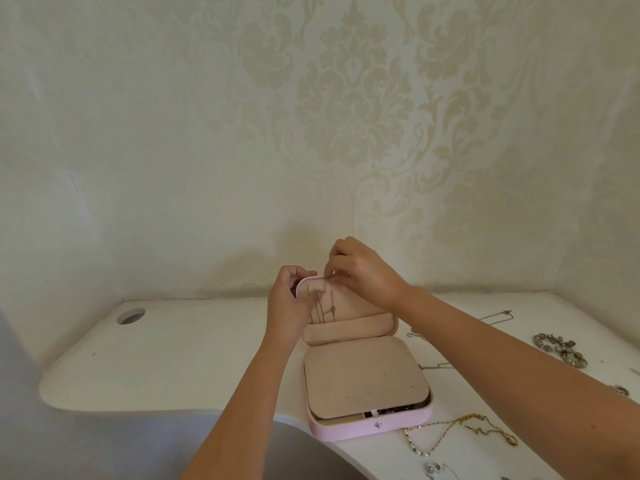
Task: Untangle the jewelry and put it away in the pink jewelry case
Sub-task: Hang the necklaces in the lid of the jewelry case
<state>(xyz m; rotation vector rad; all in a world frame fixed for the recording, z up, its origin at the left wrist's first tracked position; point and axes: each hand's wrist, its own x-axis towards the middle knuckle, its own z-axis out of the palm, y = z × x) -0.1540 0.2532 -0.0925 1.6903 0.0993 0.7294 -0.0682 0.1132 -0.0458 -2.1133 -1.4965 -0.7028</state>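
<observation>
Already hung inside the upright lid [349, 329] of the pink case [370, 433], the thin chains [327, 311] could slip their hooks and knot again if the lid jolts. The left hand [289, 306] grips the lid's corner, while the right hand [363, 271] pinches one of the chains at its top. More necklaces [464, 427] wait on the desk [173, 358].

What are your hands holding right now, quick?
Left hand: grips the pink case lid at its corner.
Right hand: pinches at the lid's top, apparently a thin chain hanging there.
</observation>
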